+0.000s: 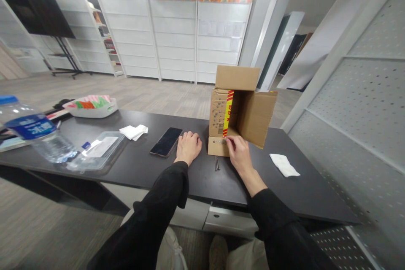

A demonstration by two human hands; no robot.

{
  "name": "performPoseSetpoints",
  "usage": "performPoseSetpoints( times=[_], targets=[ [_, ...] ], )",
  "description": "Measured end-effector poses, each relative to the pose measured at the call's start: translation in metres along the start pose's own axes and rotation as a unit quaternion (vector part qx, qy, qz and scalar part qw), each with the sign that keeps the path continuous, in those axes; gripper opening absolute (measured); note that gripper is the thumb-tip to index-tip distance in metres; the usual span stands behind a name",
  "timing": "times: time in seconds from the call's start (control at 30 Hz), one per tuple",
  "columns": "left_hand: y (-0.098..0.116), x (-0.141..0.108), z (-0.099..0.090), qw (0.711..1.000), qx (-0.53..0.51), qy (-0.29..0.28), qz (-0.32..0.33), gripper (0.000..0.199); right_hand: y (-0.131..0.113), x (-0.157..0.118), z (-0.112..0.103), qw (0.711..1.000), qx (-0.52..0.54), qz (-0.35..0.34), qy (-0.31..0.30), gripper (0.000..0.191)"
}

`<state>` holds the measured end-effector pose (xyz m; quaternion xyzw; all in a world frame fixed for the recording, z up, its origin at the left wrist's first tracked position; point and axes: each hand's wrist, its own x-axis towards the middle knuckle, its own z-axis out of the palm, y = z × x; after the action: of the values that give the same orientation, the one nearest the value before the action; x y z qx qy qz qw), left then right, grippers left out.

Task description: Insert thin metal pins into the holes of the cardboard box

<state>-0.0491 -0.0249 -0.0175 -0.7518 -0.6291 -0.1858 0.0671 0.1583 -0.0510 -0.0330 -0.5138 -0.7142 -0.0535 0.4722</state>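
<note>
A cardboard box stands on the dark table with its flaps open, a yellow and red tape strip down its front. Small round grey spots, like screw heads or holes, dot its left panel and lower flap. My right hand is at that lower flap, thumb and index finger pinched together; what they hold, if anything, is too small to make out. Long thin dark nails or screws lie before the box. My left hand rests on the table beside a black phone, fingers loosely bent and holding nothing visible.
To the left are folded white tissues, a clear plastic case, a water bottle and a white basket with colourful contents. Another tissue lies on the right. A perforated panel borders the table's right side.
</note>
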Motion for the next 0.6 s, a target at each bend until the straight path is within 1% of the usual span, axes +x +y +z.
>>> performPoseSetpoints(
  times=[0.13, 0.37, 0.6],
  targets=[
    [0.0006, -0.0001, -0.0014, 1.000, 0.002, -0.004, -0.003, 0.028, -0.0006, 0.0001, -0.0011, 1.000, -0.017, 0.002, -0.002, 0.025],
    [0.0002, 0.0002, -0.0015, 1.000, -0.002, -0.006, -0.003, 0.028, 0.0004, -0.0010, -0.0026, 0.996, -0.086, -0.001, -0.008, 0.029],
    [0.0003, -0.0002, -0.0012, 1.000, -0.007, -0.009, -0.005, 0.029, 0.0029, -0.0025, 0.0000, 0.995, -0.099, -0.001, -0.010, 0.029]
  ],
)
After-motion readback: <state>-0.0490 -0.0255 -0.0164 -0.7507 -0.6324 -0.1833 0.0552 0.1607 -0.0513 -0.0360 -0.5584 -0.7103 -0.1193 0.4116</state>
